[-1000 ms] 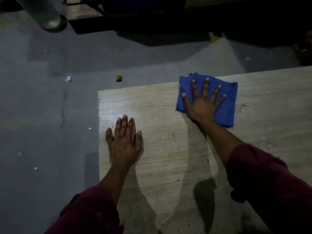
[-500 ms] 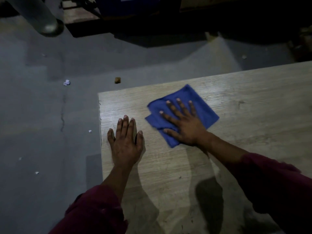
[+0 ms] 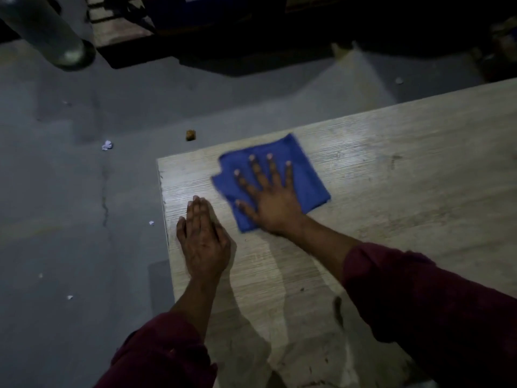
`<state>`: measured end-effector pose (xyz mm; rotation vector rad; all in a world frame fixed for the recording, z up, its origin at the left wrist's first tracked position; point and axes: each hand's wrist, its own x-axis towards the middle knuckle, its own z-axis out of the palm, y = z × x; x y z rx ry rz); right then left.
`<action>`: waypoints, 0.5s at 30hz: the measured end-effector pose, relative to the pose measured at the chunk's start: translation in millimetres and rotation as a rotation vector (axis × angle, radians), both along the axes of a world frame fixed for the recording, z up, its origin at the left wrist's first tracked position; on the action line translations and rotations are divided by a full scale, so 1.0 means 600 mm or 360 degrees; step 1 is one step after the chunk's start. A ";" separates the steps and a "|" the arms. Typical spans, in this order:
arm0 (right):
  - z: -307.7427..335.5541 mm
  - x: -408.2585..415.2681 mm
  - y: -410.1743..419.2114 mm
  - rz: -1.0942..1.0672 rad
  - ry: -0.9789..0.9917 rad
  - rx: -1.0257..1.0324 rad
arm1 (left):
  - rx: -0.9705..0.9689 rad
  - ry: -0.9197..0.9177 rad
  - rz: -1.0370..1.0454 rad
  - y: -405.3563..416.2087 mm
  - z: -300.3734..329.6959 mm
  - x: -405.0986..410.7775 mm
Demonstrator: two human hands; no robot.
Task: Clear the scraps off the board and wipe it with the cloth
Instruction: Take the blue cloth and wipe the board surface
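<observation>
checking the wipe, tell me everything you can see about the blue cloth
The blue cloth is a soft, fabric-looking square, apparently folded, with a small notch at its upper-left corner. It lies flat on the pale wood-grain board near the far left corner, turned at a slight angle. The right hand presses on it, palm down, fingers spread. Its edges are motion-blurred. The left hand rests flat beside it, not touching.

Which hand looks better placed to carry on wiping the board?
The right hand: it lies spread flat on the blue cloth. The left hand rests bare on the board near its left edge.
</observation>
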<state>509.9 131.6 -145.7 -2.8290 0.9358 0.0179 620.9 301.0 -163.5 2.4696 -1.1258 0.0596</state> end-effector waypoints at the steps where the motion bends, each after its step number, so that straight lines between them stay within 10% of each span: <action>1: 0.003 -0.020 0.022 0.0184 -0.0008 0.0001 | -0.0033 -0.0001 -0.0010 0.001 -0.003 0.001; 5: 0.002 -0.134 0.019 0.0418 0.0045 -0.0063 | 0.0048 -0.0002 -0.0047 0.000 0.000 0.003; 11: 0.001 -0.232 -0.067 -0.0891 0.0189 0.0010 | 0.0146 -0.0032 -0.0056 0.001 0.000 0.005; 15: 0.005 -0.158 -0.011 -0.1098 0.0148 0.0018 | 0.0092 -0.0016 -0.0062 0.002 -0.002 0.004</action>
